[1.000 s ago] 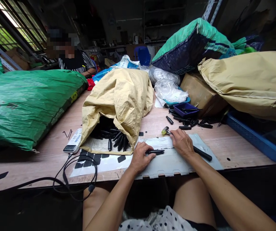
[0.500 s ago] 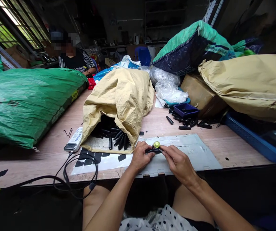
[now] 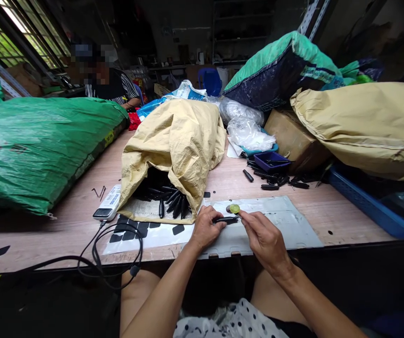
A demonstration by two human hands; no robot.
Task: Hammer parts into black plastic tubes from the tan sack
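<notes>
My left hand [image 3: 207,227] is closed on a slim black tube-shaped piece [image 3: 229,219], which lies low over a grey board [image 3: 293,225] and points right. My right hand [image 3: 263,239] pinches a small tool whose round yellow-green part [image 3: 234,208] is just above the tube's far end. A small dark round part shows at its left side; the tool's exact kind is too small to tell. To the left, a beige woven sack [image 3: 173,136] lies with its mouth toward me, and several similar black pieces [image 3: 175,204] spill from it.
A white device [image 3: 108,204] with a coiled black cable [image 3: 140,249] sits left. More black pieces [image 3: 270,187] lie near a small purple tray [image 3: 271,162]. A blue basket [image 3: 360,206] stands right, a green sack [image 3: 47,150] left. Across the table sits another person [image 3: 112,87].
My right hand has drawn slightly right and up, lifting the yellow-green part off the black tube, which now shows more fully. My left hand stays in place.
</notes>
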